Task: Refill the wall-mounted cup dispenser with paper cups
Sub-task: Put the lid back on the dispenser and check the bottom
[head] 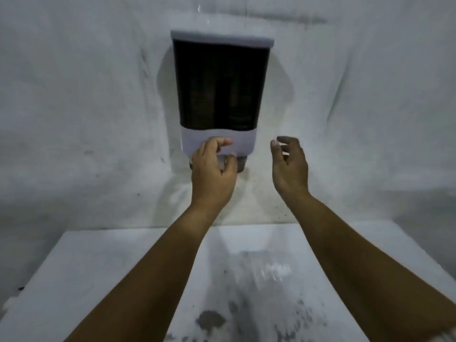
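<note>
The cup dispenser (220, 92) hangs on the wall (74, 95) straight ahead, upright, with a white lid across its top, a dark tinted window down its body and a white band at its foot. Through the window two ribbed columns show faintly side by side, which look like stacks of paper cups (197, 102) already loaded; the tint is too dark to say how high they reach. Below the white band a cup end pokes out of the right-hand outlet (241, 165).

The left hand (213, 169) is up against the bottom of the dispenser, its fingers (223, 141) curled over the front of the white band and the thumb lying under the lower edge by the left outlet. It appears to pinch that lower edge, probably to steady the housing or to test the cups at the outlet; whether it has a cup itself cannot be told, since the hand covers that spot.

The right hand (290, 164) hovers just beside the dispenser's lower right corner, apart from it, fingers loosely bent and holding nothing, seemingly ready to help.

Below, a white surface (98, 267) stands against the wall, smudged with dark stains near the front edge and carrying something clear and crinkled, perhaps an empty plastic sleeve (269, 270). Nothing blocks the lid above, though both hands are low, well away from it.
</note>
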